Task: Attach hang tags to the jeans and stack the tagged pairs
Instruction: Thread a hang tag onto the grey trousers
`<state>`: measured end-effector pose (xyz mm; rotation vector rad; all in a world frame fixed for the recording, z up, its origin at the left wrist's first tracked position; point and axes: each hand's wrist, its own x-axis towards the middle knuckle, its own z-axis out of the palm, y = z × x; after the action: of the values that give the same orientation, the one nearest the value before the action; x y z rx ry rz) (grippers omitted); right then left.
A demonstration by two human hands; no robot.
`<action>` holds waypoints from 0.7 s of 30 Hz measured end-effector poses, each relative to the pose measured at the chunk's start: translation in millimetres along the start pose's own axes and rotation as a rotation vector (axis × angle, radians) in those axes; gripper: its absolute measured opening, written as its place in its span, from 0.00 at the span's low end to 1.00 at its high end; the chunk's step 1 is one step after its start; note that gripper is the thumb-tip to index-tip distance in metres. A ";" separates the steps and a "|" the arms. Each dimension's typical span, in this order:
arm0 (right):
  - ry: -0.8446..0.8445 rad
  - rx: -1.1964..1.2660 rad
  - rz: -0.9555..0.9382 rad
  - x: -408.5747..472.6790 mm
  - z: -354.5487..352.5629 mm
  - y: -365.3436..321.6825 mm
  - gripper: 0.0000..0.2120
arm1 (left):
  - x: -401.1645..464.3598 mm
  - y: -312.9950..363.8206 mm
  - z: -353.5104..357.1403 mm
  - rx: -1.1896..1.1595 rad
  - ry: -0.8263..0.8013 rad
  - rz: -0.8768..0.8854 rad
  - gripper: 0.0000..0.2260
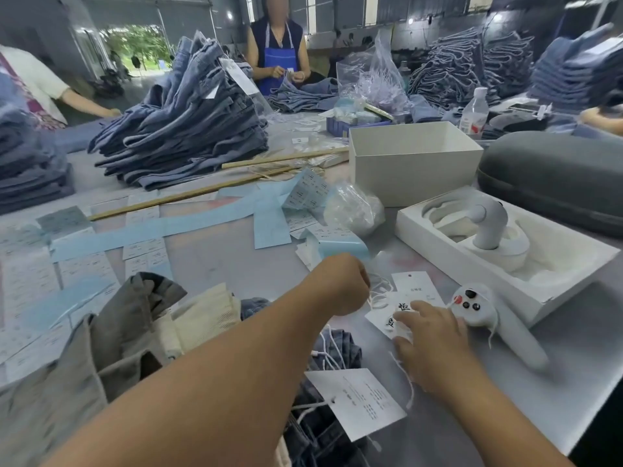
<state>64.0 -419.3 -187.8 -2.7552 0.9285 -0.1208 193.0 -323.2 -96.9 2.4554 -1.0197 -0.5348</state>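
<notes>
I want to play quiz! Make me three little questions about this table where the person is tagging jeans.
1. True or false: the left hand is a closed fist above the white strings.
2. What lies right next to the right hand? A) a white controller B) a pair of scissors C) a red cup
3. Fill in: the hang tag nearest the camera lies on dark ____.

Key: 1 true. 2 A. 3 jeans.
</notes>
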 end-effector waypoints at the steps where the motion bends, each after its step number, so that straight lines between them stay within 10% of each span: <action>1: 0.005 0.009 -0.006 0.6 -1.9 -1.9 0.20 | -3.3 2.6 -5.5 -0.018 0.020 0.004 0.14; 7: 0.119 0.324 -0.149 -9.0 -21.2 -23.1 0.13 | -27.6 9.4 -51.9 -0.051 0.025 0.027 0.12; 15: 0.129 0.600 -0.417 -44.9 -59.5 -83.0 0.10 | -100.0 -44.9 -88.8 0.662 0.278 -0.051 0.09; 21: -0.056 0.711 -0.634 -81.0 -86.5 -142.7 0.08 | -139.7 -106.7 -97.7 0.380 0.377 -0.178 0.18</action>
<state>70.3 -276.5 -69.5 -2.2393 -0.0571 -0.3890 210.5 -129.7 -44.9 2.8469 -0.8077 0.0876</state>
